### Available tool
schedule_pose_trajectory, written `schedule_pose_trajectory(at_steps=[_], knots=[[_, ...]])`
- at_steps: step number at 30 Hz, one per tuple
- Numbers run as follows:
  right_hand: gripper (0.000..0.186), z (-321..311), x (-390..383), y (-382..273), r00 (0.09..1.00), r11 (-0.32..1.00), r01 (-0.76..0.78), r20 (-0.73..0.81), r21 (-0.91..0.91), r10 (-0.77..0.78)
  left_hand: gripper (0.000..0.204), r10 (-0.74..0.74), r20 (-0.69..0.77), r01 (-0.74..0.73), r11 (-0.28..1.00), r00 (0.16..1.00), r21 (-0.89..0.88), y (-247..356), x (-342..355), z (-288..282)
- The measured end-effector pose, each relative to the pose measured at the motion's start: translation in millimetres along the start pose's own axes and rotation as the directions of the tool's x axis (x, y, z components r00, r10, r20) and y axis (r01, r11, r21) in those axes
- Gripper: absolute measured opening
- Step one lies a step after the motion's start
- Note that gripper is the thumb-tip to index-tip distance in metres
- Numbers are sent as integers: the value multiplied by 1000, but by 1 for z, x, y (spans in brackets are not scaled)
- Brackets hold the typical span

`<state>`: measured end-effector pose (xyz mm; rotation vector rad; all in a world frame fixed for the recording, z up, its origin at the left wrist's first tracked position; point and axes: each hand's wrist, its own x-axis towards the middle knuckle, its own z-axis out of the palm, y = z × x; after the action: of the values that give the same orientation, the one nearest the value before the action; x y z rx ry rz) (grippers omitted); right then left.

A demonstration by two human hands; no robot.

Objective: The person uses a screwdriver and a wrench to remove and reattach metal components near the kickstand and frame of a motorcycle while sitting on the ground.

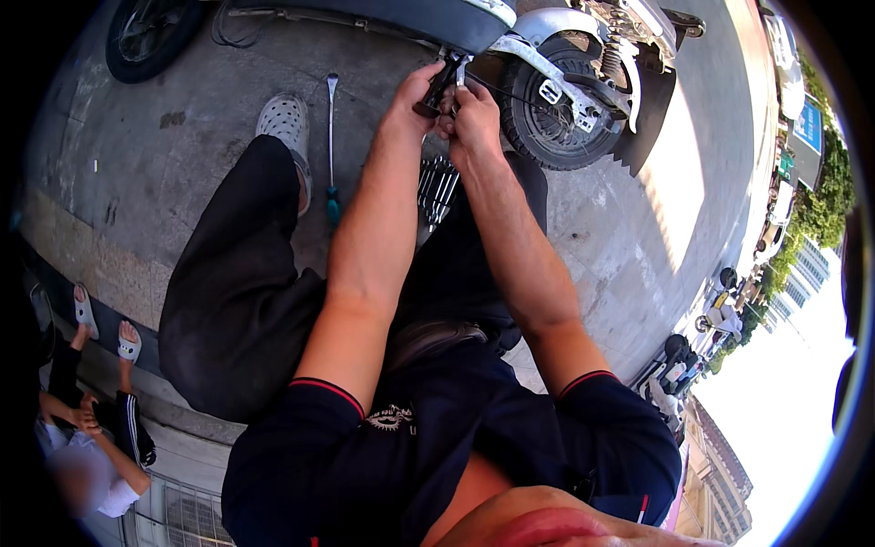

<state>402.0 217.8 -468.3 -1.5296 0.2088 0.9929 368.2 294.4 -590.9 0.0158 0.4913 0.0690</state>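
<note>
At the underside of the dark scooter body [383, 20], my left hand [412, 91] is closed on a black tool or part [434, 89], its exact kind unclear. Close beside it, my right hand [471, 117] grips what looks like a silver metal wrench [461, 69], with some fingers curled out of sight. A pale metal swingarm and the rear wheel [561, 128] are just to the right of my hands. A long steel bar with a teal handle [334, 202] lies left of my forearms. A row of silver wrenches [434, 187] lies between my arms.
Another wheel [137, 50] is at upper left. My left foot in a grey clog [281, 123] rests on the pavement [620, 228]. A seated person [96, 438] in pale sandals is at lower left. Parked scooters [674, 365], trees and buildings line the right side.
</note>
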Motion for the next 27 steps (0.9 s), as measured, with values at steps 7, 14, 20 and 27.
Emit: schedule_pose_trajectory(at_steps=[7, 14, 20, 27], knots=[[30, -80, 11, -28, 971, 983, -179, 153, -27, 181, 25, 98, -107, -103, 994, 989, -46, -2, -3, 6], [32, -120, 56, -57, 944, 965, -237, 210, -113, 256, 24, 121, -113, -125, 992, 986, -32, 1, -3, 7], [33, -135, 85, -62, 921, 955, -239, 269, -177, 280, 22, 111, -140, -118, 992, 984, -43, 2, -6, 10], [33, -121, 94, -57, 915, 961, -192, 319, -198, 248, 21, 98, -130, -108, 992, 987, -70, 1, -5, 10]])
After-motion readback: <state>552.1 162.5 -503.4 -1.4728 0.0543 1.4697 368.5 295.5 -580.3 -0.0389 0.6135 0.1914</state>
